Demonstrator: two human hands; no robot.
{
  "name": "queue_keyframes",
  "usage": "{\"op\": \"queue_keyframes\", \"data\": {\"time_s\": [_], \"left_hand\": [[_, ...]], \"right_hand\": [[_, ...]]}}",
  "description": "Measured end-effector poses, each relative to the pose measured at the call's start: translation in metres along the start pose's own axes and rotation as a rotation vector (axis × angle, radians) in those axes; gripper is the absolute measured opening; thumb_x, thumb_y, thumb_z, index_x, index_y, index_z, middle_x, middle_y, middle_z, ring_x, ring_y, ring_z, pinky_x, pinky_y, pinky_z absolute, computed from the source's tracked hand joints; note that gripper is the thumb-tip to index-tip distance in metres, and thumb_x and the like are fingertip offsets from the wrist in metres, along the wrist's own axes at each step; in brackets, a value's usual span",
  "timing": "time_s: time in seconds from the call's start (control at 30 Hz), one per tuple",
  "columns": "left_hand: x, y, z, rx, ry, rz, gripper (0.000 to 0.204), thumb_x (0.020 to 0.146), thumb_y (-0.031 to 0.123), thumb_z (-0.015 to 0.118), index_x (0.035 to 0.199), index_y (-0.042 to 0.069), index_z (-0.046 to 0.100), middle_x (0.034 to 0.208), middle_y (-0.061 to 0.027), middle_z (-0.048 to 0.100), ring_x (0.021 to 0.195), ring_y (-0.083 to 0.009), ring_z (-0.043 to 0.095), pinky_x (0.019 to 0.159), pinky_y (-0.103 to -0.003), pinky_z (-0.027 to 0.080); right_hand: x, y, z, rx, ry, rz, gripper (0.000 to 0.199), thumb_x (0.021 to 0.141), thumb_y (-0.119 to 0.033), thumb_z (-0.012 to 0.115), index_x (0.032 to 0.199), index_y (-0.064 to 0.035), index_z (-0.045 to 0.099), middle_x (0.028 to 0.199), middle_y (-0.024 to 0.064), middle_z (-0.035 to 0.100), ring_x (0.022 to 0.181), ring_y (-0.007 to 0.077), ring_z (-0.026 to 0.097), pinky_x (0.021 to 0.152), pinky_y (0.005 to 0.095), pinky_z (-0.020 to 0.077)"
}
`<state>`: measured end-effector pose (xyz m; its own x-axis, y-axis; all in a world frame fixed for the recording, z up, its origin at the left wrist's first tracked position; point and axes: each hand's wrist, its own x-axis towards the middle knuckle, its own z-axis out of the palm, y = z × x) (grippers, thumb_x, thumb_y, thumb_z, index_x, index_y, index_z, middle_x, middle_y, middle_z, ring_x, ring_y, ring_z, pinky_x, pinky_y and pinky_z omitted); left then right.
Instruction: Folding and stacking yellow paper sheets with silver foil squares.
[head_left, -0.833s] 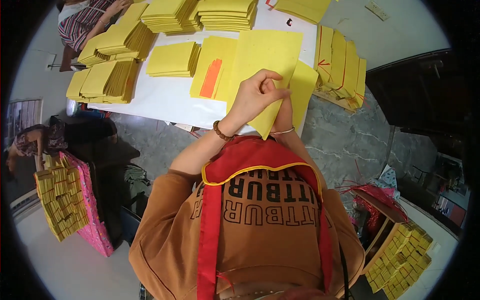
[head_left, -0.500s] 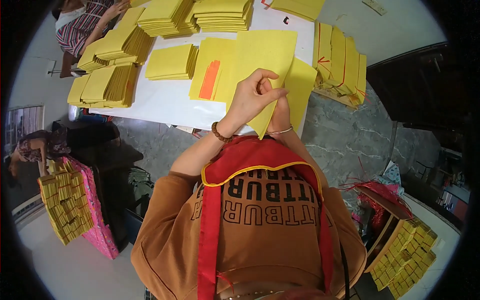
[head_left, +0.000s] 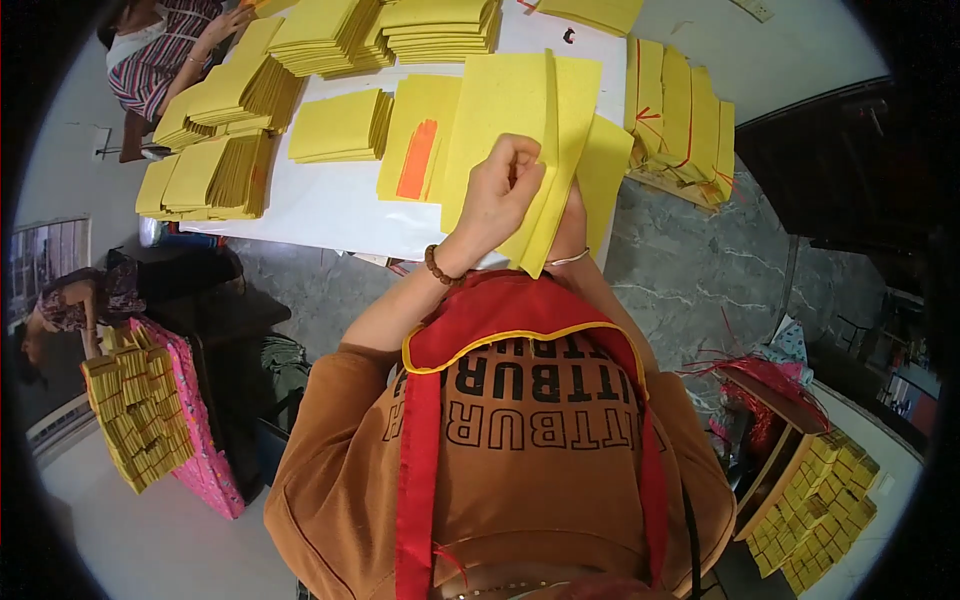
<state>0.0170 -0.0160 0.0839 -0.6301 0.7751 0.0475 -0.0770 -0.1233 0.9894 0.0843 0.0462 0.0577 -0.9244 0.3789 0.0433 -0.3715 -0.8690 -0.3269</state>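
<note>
Paper [head_left: 507,108], held over the table's [head_left: 330,205] near edge, now shows a raised ridge down its right part, so its layers seem to be parting. Left hand [head_left: 498,195] curls its fingers against it; right hand [head_left: 573,226], partly behind, hides its grip. Table bears yellow stacks [head_left: 335,125].

A flat table with a white top [head_left: 325,218] is spreading beneath and left of the fingers [head_left: 512,150]. Far beyond them to the left, a person in a striped top [head_left: 180,58] is working at the table's edge. Farther left, another person in dark patterned clothing [head_left: 110,292] is appearing above a bright pink, patterned cloth [head_left: 203,425]. Right of the fingers, a grey, marble-veined floor [head_left: 690,265] is stretching toward a large dark panel [head_left: 810,175]. Well behind them to the right, tangled red strings [head_left: 775,395] are lying on a brown wooden stand [head_left: 772,482].
</note>
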Motion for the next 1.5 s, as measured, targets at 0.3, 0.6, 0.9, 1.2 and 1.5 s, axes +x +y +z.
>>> {"op": "queue_keyframes", "data": {"time_s": [0.3, 0.6, 0.9, 1.2, 1.5], "left_hand": [[0.001, 0.022, -0.001, 0.549, -0.068, 0.301, 0.029, 0.075, 0.016, 0.059, 0.1, 0.003, 0.054, 0.079, -0.0101, 0.051, 0.062, -0.019, 0.05, 0.056, -0.028, 0.041], [0.002, 0.025, -0.001, 0.495, -0.077, 0.184, 0.032, 0.069, 0.014, 0.067, 0.097, 0.002, 0.056, 0.079, -0.0041, 0.05, 0.064, -0.009, 0.045, 0.055, -0.021, 0.038], [0.001, 0.012, -0.009, 0.444, -0.109, 0.181, 0.016, 0.076, 0.009, 0.059, 0.089, 0.001, 0.055, 0.075, -0.002, 0.047, 0.062, -0.0069, 0.043, 0.054, -0.02, 0.036], [-0.003, 0.014, -0.003, 0.246, 0.058, 0.129, 0.011, 0.077, 0.006, 0.053, 0.086, 0.001, 0.054, 0.071, -0.0071, 0.049, 0.053, -0.012, 0.045, 0.049, -0.024, 0.037], [-0.005, 0.027, 0.0, 0.519, -0.02, 0.249, 0.027, 0.071, 0.017, 0.064, 0.092, 0.003, 0.057, 0.073, -0.0074, 0.05, 0.053, -0.0134, 0.045, 0.05, -0.025, 0.038]], "right_hand": [[-0.005, 0.009, -0.007, 0.157, 0.061, 0.02, 0.037, 0.09, -0.035, 0.032, 0.114, -0.0093, 0.041, 0.101, 0.0038, 0.051, 0.091, 0.0149, 0.052, 0.079, 0.0278, 0.0432], [-0.008, 0.007, -0.006, 0.106, 0.112, -0.004, 0.033, 0.09, -0.032, 0.032, 0.113, -0.0112, 0.041, 0.101, 0.0037, 0.05, 0.092, 0.0156, 0.052, 0.079, 0.0289, 0.0445], [-0.005, 0.005, -0.008, 0.092, 0.065, 0.014, 0.04, 0.09, -0.04, 0.03, 0.109, -0.0075, 0.044, 0.098, 0.0053, 0.052, 0.088, 0.0152, 0.053, 0.075, 0.0279, 0.0448], [-0.006, 0.005, 0.006, -0.048, 0.124, -0.015, 0.04, 0.09, -0.04, 0.029, 0.105, -0.0067, 0.046, 0.094, 0.0044, 0.053, 0.084, 0.0143, 0.053, 0.072, 0.0256, 0.0443], [-0.011, 0.013, 0.0, -0.027, 0.176, -0.025, 0.037, 0.089, -0.032, 0.03, 0.114, -0.0069, 0.041, 0.105, 0.0059, 0.049, 0.096, 0.0165, 0.05, 0.081, 0.0291, 0.0421]]}}
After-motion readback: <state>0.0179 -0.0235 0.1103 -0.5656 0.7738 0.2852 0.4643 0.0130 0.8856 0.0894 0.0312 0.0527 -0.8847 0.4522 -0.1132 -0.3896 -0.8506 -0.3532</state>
